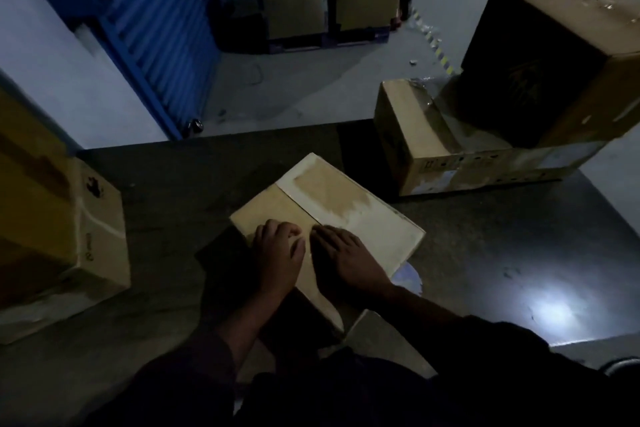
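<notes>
Cardboard box (325, 204) lying mid-way across the dark work surface (485, 253), with left hand (277, 253) and right hand (346, 262) pressed side by side on its closed top flaps, grasping nothing.

Open lanes on both sides of the middle box, with cartons closing off the left edge and the far right corner.

On the dark grey table (166, 204), a wide strip of bare surface runs between the flat tan cardboard box (332, 204), which lies under the left hand (277, 253) and right hand (346, 256), and the yellowish cardboard carton (52, 218) at the left edge. At far right, a low brown cardboard carton (433, 149) carrying a large dark-sided cardboard carton (540, 62) blocks the corner, well apart from the flat box. Bare table lies in front of it.
</notes>
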Motion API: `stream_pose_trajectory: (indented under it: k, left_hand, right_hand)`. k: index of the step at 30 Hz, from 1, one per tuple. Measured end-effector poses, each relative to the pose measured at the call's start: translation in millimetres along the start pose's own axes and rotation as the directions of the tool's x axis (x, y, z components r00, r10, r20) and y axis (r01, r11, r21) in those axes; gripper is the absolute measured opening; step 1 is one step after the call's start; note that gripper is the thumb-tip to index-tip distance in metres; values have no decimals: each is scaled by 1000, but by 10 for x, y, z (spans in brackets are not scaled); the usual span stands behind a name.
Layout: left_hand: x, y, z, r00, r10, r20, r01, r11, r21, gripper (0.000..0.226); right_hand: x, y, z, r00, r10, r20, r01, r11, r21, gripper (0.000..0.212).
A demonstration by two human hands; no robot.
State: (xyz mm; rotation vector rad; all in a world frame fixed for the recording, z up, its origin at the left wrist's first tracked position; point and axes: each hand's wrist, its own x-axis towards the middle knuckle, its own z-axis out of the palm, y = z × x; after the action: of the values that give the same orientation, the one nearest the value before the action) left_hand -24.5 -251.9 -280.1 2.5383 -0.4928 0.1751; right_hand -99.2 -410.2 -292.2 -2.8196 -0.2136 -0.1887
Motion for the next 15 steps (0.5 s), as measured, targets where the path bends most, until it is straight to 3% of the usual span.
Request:
stream_pose_trajectory:
  k: [4,10,15]
  left_hand:
    - [21,-37,42,998,50,-34,-51,998,-39,9]
    - [48,-116,88,997,72,-39,-76,991,-114,11]
    - [119,-94,84,995,86,-42,-90,990,-106,10]
  right_hand:
    - [170,-43,-51,997,77,9,-76,997,-19,57]
    - [-210,76,-148,993,114,-24,-114,993,19,51]
    - [335,106,-80,995,84,54,-77,991,-109,49]
